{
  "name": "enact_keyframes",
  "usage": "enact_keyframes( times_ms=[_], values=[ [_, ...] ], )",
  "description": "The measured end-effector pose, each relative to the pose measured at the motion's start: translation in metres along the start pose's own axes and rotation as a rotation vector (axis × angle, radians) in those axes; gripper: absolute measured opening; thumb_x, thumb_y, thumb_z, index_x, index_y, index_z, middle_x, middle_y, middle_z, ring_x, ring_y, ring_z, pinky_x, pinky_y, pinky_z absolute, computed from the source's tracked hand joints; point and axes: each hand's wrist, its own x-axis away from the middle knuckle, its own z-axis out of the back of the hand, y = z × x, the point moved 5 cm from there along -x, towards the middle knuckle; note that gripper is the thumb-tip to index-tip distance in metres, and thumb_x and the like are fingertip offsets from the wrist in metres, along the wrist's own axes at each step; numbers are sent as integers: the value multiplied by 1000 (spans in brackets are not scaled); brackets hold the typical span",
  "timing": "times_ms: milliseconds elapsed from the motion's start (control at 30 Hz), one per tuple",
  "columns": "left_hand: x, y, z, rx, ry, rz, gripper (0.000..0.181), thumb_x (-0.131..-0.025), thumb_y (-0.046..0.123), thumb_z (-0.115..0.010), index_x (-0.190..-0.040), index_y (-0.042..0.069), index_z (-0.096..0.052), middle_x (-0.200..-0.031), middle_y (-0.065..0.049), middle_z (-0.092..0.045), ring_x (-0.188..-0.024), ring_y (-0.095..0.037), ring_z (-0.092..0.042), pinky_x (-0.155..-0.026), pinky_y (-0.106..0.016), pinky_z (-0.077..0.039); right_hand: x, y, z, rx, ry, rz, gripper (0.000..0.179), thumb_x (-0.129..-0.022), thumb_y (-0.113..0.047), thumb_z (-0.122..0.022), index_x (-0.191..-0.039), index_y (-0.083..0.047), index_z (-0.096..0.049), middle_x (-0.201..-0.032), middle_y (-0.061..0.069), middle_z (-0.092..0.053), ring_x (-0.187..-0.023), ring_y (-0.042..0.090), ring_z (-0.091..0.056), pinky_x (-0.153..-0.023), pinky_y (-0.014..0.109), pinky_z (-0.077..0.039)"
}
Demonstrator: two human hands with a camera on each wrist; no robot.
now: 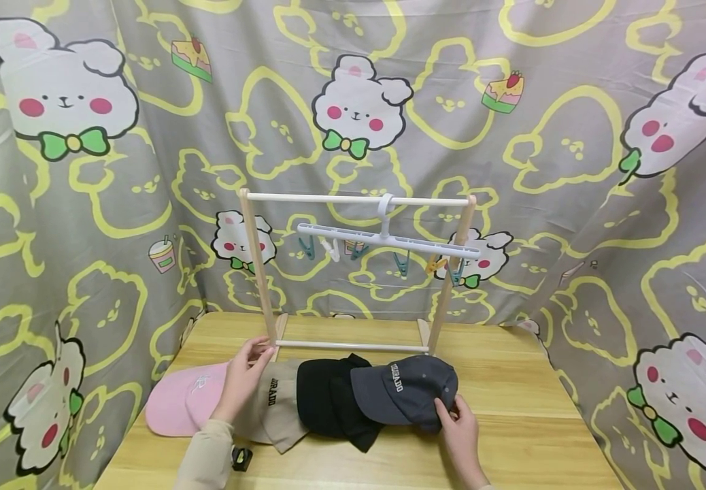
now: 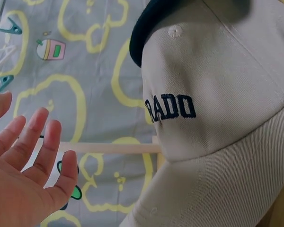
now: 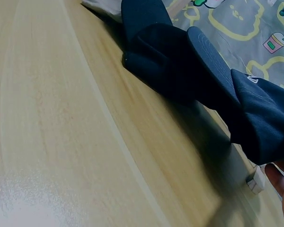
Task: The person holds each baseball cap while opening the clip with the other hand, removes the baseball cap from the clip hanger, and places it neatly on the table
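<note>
A row of caps overlaps along the table. The navy cap (image 1: 411,391), with pale lettering, lies at its right end, and my right hand (image 1: 461,432) pinches its back edge between thumb and fingers. To its left are a black cap (image 1: 325,398), a beige cap (image 1: 279,398) with dark lettering and a pink cap (image 1: 188,398). My left hand (image 1: 245,381) hovers over the join of the pink and beige caps, holding nothing. In the left wrist view, its fingers spread loosely beside the beige cap (image 2: 217,85).
Behind the caps stands a wooden rack (image 1: 258,265) with a white top bar. From it hangs a pale hanger (image 1: 383,239) carrying several clothespins (image 1: 402,263). A small black object (image 1: 241,459) lies near my left sleeve. Patterned curtains (image 1: 451,41) surround the table (image 1: 512,388).
</note>
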Motion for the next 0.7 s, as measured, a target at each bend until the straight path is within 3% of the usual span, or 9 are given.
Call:
enact_keyframes(
  times_ms=[100,233,333,700],
  values=[
    [3,9,5,0,-15,18,35,-97,18,-61,-128,3,-58,-115,-20,-69,-90,-2,-61,-82,-18,-49,0,2,1,1,2,-16,14,-88,-10,-71,-97,0,-69,-88,17,-71,-73,-8,-56,-64,9,-48],
    [4,9,8,-5,-23,29,36,-97,19,-60,-129,2,-57,-117,-21,-68,-91,-2,-60,-82,-18,-48,0,6,2,18,4,-47,14,-88,-12,-71,-97,0,-69,-88,15,-70,-72,-8,-55,-63,10,-48],
    [3,-1,7,-13,-11,24,36,-97,23,-60,-129,6,-58,-117,-18,-69,-92,-2,-60,-83,-18,-48,0,9,3,32,6,-65,15,-88,-13,-72,-98,-1,-70,-88,14,-70,-73,-8,-55,-63,10,-47],
    [4,-4,9,-27,20,-4,34,-97,20,-61,-127,5,-59,-112,-17,-71,-88,4,-59,-81,-17,-49,2,12,9,51,42,-65,15,-89,-13,-71,-95,0,-69,-88,15,-71,-74,-13,-54,-62,10,-47]
  ],
)
